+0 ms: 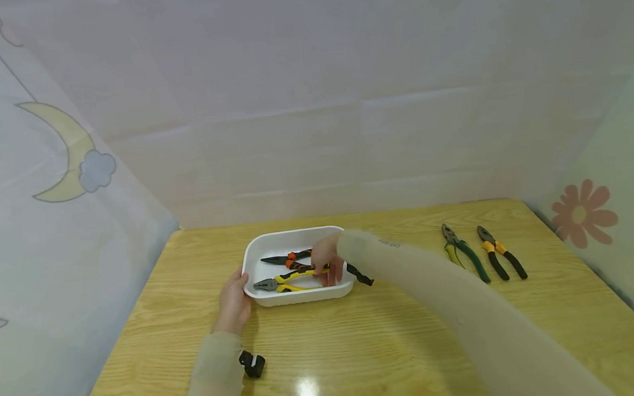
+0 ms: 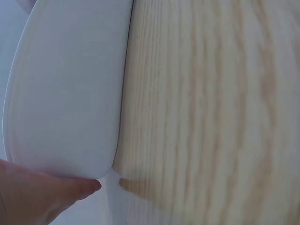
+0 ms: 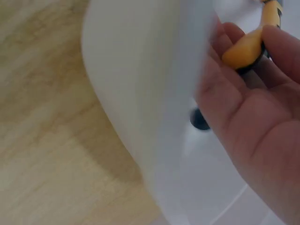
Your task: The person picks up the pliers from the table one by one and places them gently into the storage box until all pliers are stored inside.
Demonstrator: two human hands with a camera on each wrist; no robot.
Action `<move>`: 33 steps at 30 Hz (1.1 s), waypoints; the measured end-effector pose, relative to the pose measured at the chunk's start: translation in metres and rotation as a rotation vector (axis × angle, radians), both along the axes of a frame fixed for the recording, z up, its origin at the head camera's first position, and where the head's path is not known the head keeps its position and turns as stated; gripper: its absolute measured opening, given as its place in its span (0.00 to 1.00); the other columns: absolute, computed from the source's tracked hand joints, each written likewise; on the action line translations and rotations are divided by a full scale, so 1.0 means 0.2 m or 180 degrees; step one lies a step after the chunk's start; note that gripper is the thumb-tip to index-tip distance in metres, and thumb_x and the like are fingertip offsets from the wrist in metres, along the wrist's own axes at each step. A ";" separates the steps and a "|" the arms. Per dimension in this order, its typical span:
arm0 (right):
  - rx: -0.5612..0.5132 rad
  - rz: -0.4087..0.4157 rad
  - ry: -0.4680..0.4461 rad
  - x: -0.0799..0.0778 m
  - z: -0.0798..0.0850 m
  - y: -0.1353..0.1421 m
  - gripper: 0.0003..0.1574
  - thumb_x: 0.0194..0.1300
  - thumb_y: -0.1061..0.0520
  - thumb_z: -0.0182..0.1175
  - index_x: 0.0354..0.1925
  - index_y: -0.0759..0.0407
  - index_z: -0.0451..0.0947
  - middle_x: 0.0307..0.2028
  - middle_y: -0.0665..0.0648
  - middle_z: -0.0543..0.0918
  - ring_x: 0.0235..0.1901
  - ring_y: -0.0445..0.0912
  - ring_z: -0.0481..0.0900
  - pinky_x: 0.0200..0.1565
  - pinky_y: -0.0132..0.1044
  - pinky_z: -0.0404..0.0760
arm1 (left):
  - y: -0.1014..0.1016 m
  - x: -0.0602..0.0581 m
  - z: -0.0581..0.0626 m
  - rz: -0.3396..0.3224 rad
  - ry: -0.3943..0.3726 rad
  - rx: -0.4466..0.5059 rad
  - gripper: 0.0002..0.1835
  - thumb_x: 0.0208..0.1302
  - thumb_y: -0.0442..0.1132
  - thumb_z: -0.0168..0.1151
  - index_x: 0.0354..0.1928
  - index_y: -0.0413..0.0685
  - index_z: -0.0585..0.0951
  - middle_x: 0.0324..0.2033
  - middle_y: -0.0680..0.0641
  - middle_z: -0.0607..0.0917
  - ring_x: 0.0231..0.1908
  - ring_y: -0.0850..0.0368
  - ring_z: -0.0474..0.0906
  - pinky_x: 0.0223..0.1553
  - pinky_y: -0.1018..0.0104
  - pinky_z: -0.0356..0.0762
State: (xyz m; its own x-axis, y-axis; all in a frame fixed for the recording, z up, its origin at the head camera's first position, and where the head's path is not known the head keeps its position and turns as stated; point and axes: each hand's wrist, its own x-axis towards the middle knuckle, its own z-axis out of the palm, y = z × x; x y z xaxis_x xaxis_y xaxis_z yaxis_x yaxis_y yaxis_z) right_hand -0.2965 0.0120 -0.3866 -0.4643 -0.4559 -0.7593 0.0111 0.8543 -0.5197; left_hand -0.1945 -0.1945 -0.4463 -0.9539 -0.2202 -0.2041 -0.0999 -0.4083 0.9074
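A white plastic tray [image 1: 305, 297] holds long-nose pliers with orange-and-black handles [image 1: 292, 260] and combination pliers with yellow-and-black handles [image 1: 297, 274]. At the tray's left end, my left hand [image 1: 235, 302] holds the wall; in the left wrist view a finger [image 2: 61, 192] lies along the outside. My right hand [image 1: 327, 258] reaches into the tray's right half and grips a handle of the yellow-and-black pliers. The right wrist view shows its thumb and fingers around the yellow handle end [image 3: 246, 49]. The hand covers the handle ends of both pliers in the head view.
To the right on the wooden table [image 1: 312, 334] lie pliers with green handles [image 1: 470, 256] and another pair with yellow-and-black handles [image 1: 500, 255]. A printed cloth [image 1: 293, 134] stands behind the table. Black wrist devices [image 1: 252, 364] sit at both sleeves.
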 end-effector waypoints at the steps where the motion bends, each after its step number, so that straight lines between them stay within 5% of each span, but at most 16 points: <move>1: 0.0015 0.0035 0.0038 0.02 0.01 0.00 0.16 0.76 0.60 0.46 0.52 0.69 0.75 0.37 0.64 0.84 0.32 0.50 0.80 0.42 0.45 0.81 | 0.00 0.00 0.00 0.0005 0.0003 0.0004 0.26 0.76 0.29 0.29 0.72 0.25 0.42 0.73 0.30 0.43 0.72 0.42 0.38 0.73 0.57 0.41; 5: 0.0071 0.0232 0.0250 0.05 0.01 0.00 0.18 0.76 0.60 0.46 0.54 0.70 0.75 0.39 0.62 0.81 0.30 0.46 0.76 0.44 0.45 0.80 | 0.00 0.00 0.00 0.0027 0.0021 0.0040 0.27 0.76 0.29 0.28 0.72 0.26 0.41 0.73 0.30 0.43 0.72 0.42 0.38 0.73 0.57 0.40; 9: 0.0079 0.0380 0.0484 0.05 -0.01 0.01 0.25 0.73 0.62 0.48 0.65 0.67 0.68 0.54 0.62 0.77 0.36 0.46 0.76 0.47 0.44 0.83 | 0.01 0.01 0.01 0.0046 0.0027 0.0058 0.27 0.76 0.29 0.28 0.72 0.26 0.41 0.73 0.31 0.43 0.72 0.43 0.38 0.73 0.57 0.40; 12: -0.0044 0.0176 0.0496 0.05 -0.01 0.03 0.25 0.73 0.64 0.48 0.67 0.66 0.67 0.62 0.63 0.72 0.51 0.51 0.76 0.49 0.46 0.82 | 0.01 0.01 0.01 0.0043 0.0025 0.0032 0.26 0.76 0.29 0.29 0.72 0.26 0.42 0.73 0.31 0.44 0.73 0.43 0.38 0.73 0.57 0.41; 16: -0.0348 -0.0176 0.0426 0.03 -0.03 0.08 0.22 0.74 0.65 0.48 0.63 0.67 0.71 0.62 0.65 0.74 0.62 0.58 0.70 0.54 0.51 0.79 | 0.01 0.01 0.01 0.0031 0.0027 0.0019 0.26 0.76 0.29 0.30 0.72 0.26 0.43 0.73 0.31 0.44 0.73 0.43 0.39 0.73 0.58 0.42; 33: -0.1631 -0.0803 0.0049 0.05 -0.01 0.25 0.28 0.73 0.62 0.51 0.67 0.72 0.63 0.57 0.67 0.77 0.53 0.56 0.79 0.49 0.49 0.80 | 0.00 0.02 0.00 0.0045 -0.0044 -0.0028 0.27 0.77 0.30 0.31 0.72 0.27 0.43 0.74 0.33 0.43 0.73 0.45 0.38 0.73 0.59 0.41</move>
